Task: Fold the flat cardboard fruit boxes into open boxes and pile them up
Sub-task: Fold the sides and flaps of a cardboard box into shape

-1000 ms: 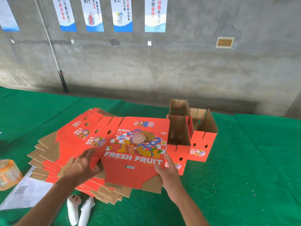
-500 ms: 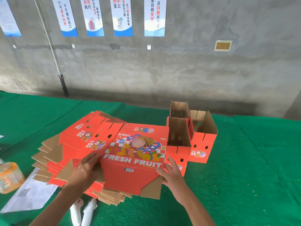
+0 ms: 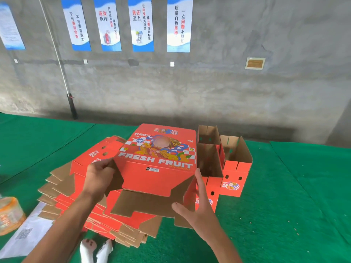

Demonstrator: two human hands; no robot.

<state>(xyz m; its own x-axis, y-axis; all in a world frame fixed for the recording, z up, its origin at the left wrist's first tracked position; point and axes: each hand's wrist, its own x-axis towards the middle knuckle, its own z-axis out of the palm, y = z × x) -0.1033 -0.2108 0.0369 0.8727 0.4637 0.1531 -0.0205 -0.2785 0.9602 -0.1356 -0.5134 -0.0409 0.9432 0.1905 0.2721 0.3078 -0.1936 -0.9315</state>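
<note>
An orange "FRESH FRUIT" cardboard box (image 3: 157,158) is raised above the stack of flat boxes (image 3: 76,192) and partly opened, its brown bottom flaps hanging toward me. My left hand (image 3: 100,177) grips its left side, fingers curled round the edge. Against its right side panel my right hand (image 3: 193,204) presses with straight fingers. Several folded open boxes (image 3: 235,168) stand just to the right on the green cloth.
A grey concrete wall with posters (image 3: 141,25) stands behind the green table (image 3: 294,205). At the left edge sits a plastic bottle (image 3: 9,215) on a white sheet of paper (image 3: 24,236). White objects (image 3: 95,251) lie near the front edge.
The box has risen off the stack and opened from flat into a tube shape. My right hand's fingers have straightened against its side. The view has come closer.
</note>
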